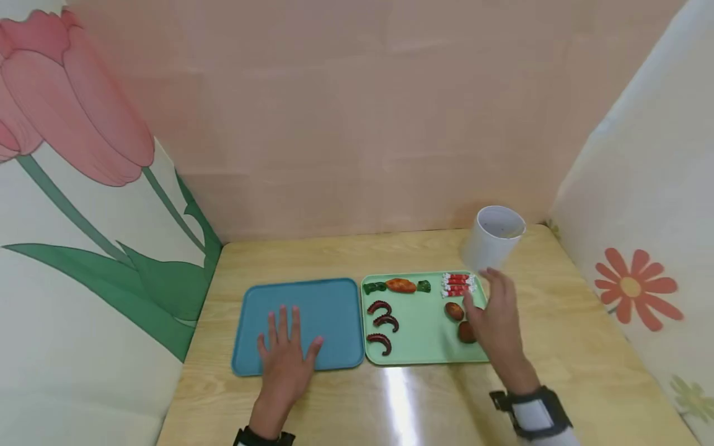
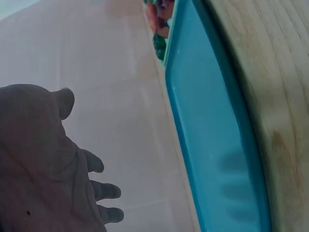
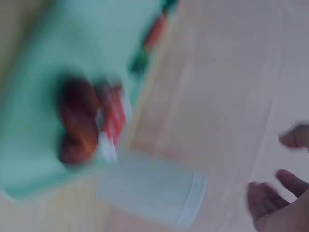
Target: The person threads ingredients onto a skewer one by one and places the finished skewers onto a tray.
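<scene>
Blue tray (image 1: 334,310) under left hand (image 1: 286,365), fingers spread; green tray (image 1: 418,328) near right hand (image 1: 498,328), thumb and fingers parted

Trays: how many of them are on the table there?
2. The blue tray lies on the left, and the green tray lies beside it on the right. I see no sign of others hidden.

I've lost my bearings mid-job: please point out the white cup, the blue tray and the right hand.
White cup (image 1: 488,246), head view: its outer wall.
Blue tray (image 1: 329,306), head view: bare floor.
Right hand (image 1: 498,320), head view: back of the hand.
</scene>
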`<state>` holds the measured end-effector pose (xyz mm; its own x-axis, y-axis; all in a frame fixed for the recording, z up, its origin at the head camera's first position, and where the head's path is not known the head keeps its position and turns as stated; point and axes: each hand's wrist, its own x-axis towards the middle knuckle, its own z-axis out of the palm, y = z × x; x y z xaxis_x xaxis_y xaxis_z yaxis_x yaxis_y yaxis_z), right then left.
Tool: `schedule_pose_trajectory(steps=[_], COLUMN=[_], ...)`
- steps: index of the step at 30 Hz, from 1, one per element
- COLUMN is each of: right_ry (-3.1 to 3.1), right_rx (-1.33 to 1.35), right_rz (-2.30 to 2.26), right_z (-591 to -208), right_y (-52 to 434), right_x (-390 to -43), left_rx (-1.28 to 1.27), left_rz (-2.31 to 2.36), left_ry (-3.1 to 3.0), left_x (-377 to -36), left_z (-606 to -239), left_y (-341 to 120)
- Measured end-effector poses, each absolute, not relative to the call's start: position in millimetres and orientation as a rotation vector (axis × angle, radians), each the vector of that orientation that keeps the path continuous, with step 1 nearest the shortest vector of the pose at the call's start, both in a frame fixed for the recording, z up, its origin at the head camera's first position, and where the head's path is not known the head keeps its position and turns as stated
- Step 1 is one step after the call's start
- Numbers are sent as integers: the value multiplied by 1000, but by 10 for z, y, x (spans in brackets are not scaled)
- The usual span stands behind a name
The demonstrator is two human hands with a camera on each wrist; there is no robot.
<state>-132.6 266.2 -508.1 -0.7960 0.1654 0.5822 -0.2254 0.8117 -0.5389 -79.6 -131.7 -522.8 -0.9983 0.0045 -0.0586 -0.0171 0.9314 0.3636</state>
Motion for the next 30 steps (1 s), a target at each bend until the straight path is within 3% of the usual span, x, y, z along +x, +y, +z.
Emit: schedule_pose_trajectory(steps=[6, 11, 21, 30], right_ry=[-2197, -2179, -2021, -1570], right_rx=[-247, -308, -224, -9], right_rz=[978, 983, 853, 942], right_z=[-4836, -4976, -5143, -4132], right_y=[3174, 3398, 3612, 2938], right_x=[-2115, -2354, -2402, -1930], left_rx=[-33, -55, -35, 147], left_rz=[656, 654, 762, 1333], left_ry=[3039, 2992, 2914, 2863], left_x=[-795, -768, -736, -777], left_z=[-5217, -5252, -5341, -5144], left_y=[-1344, -1341, -1323, -1170])
